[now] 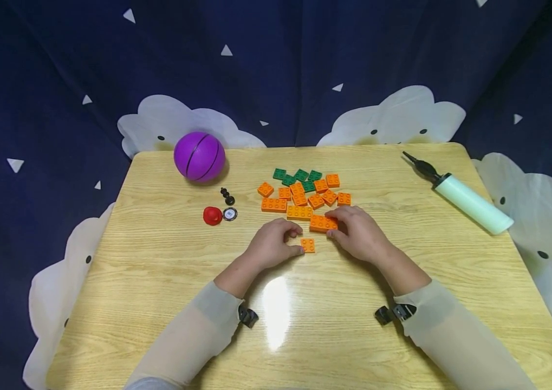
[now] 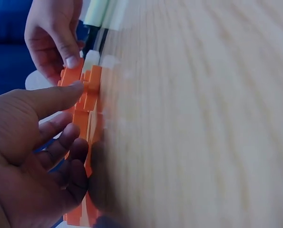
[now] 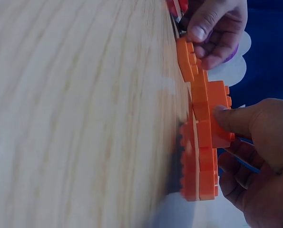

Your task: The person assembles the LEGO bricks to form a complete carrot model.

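My right hand (image 1: 357, 232) pinches the right end of a long orange toy brick (image 1: 322, 223) between thumb and fingers. In the right wrist view its thumb lies against the side of that brick (image 3: 219, 126), which sits higher than the bricks around it. My left hand (image 1: 272, 242) is beside a small square orange brick (image 1: 307, 245), with the thumb tip at its left edge and the other fingers loosely bent, off the brick. Another long orange brick (image 1: 299, 213) lies just behind, between the hands.
Behind the hands lie several orange bricks (image 1: 273, 205) and several green bricks (image 1: 301, 175). A purple ball (image 1: 200, 156), black chess-like piece (image 1: 227, 196), red hat-shaped piece (image 1: 212, 216) and round chip (image 1: 229, 214) are left. A pale green hand pump (image 1: 473, 203) lies right on the wooden table (image 1: 158, 281).
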Demonstrator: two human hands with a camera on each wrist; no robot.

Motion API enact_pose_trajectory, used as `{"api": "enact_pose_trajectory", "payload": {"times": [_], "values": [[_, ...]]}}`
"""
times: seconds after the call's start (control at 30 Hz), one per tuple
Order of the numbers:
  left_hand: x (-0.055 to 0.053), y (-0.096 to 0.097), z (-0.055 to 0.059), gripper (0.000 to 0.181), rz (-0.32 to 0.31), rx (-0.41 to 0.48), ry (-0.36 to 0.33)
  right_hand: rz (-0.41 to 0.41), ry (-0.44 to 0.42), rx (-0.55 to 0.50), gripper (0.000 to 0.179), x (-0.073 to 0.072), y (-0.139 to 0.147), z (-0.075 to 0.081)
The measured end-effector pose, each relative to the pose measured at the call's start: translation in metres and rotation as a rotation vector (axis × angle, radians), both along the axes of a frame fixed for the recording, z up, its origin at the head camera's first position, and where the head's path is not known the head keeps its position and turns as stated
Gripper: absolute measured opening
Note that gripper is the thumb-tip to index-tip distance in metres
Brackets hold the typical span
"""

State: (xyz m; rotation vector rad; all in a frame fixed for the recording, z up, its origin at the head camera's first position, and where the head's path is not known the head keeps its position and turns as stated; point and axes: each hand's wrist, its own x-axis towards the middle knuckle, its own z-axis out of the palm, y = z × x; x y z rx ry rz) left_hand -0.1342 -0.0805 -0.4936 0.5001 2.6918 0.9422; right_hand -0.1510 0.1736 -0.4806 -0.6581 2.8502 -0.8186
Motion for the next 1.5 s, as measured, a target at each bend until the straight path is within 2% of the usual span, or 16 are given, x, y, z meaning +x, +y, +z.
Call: {"api": "enact_pose_trajectory", "payload": {"times": [0.23, 0.43, 0.8, 1.07, 1.23, 1.5], "values": [[-0.001, -0.002, 0.001, 0.046, 0.050, 0.075, 0.033, 0.030, 0.018, -0.034, 0.042, 0.007, -0.007, 0.001], [-0.001, -0.002, 0.005, 0.047, 0.064, 0.129, 0.047, 0.054, 0.033, -0.032, 0.041, 0.012, -0.014, -0.001], [0.003, -0.002, 0.006, 0.049, 0.031, 0.072, 0.070, 0.102, 0.049, -0.039, 0.039, 0.020, -0.022, -0.003], [0.007, -0.003, 0.007, 0.040, 0.029, 0.025, 0.051, 0.127, 0.043, -0.032, 0.039, 0.025, -0.025, -0.003], [0.010, -0.003, 0.007, 0.038, 0.031, 0.021, 0.026, 0.137, 0.052, -0.028, 0.038, 0.027, -0.025, -0.005], [0.012, -0.003, 0.003, 0.037, 0.020, 0.024, 0.028, 0.149, 0.065, -0.023, 0.039, 0.029, -0.025, -0.005]]}}
